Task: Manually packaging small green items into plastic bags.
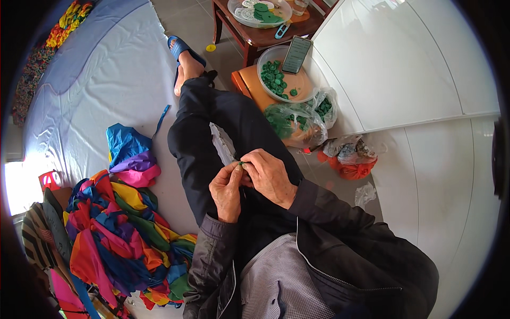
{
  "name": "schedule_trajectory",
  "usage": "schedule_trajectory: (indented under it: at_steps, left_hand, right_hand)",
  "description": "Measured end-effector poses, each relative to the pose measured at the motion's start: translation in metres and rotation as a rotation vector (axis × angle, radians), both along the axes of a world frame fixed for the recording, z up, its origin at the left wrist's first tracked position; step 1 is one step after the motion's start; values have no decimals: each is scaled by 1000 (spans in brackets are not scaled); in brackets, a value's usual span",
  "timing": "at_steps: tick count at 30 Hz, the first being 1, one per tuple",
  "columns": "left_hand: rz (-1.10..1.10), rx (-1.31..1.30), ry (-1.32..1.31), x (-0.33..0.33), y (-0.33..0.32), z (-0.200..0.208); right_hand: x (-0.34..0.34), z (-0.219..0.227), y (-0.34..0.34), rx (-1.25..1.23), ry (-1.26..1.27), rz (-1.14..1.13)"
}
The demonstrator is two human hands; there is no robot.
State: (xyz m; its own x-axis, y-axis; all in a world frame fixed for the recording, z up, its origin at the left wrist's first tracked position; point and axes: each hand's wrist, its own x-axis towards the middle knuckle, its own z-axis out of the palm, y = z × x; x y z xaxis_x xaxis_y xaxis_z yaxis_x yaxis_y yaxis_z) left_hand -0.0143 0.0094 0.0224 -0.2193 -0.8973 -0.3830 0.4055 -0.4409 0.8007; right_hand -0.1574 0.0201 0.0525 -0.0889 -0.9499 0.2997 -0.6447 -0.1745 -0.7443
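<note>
My left hand [227, 190] and my right hand [270, 174] meet over my lap, above my dark trouser leg. Their fingertips pinch a tiny green piece [242, 164] between them. A grey strip [223, 142] runs from the fingers up along my thigh. My foot in a blue slipper [180, 48] stretches out ahead. A shallow bowl [303, 87] of small green round pieces stands to the upper right of the hands, with a dark phone [296, 54] leaning on its rim.
Clear bags [291, 121] of green pieces lie under the bowl, an orange bag [350, 169] beside them. A heap of multicoloured fabric [119, 234] lies at left on a pale sheet [95, 80]. A wooden table [260, 36] carries a tray of green discs. White panels stand at right.
</note>
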Motion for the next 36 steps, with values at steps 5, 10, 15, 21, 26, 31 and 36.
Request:
schedule_trajectory:
  at_steps: [5, 10, 15, 21, 26, 31, 36]
  left_hand:
    - [14, -68, -44, -1, 2, -4]
    - [-1, -23, -38, 3, 0, -6]
    - [-21, 8, 19, 5, -2, -4]
    - [-52, -8, 26, 7, -3, -2]
    - [-79, -64, -45, 6, -2, -4]
    - [-50, -48, -54, 4, -3, 2]
    - [-39, -99, -110, 3, -1, -2]
  right_hand:
    - [0, -2, 1, -13, 10, 3]
    - [1, -3, 2, 39, -47, -5]
    - [-3, -3, 1, 143, -195, -10]
    - [-10, 5, -4, 319, -365, 23]
    - [-7, 2, -3, 221, -310, 9]
    - [-10, -3, -3, 187, -285, -9]
    - [-8, -4, -4, 191, -312, -26]
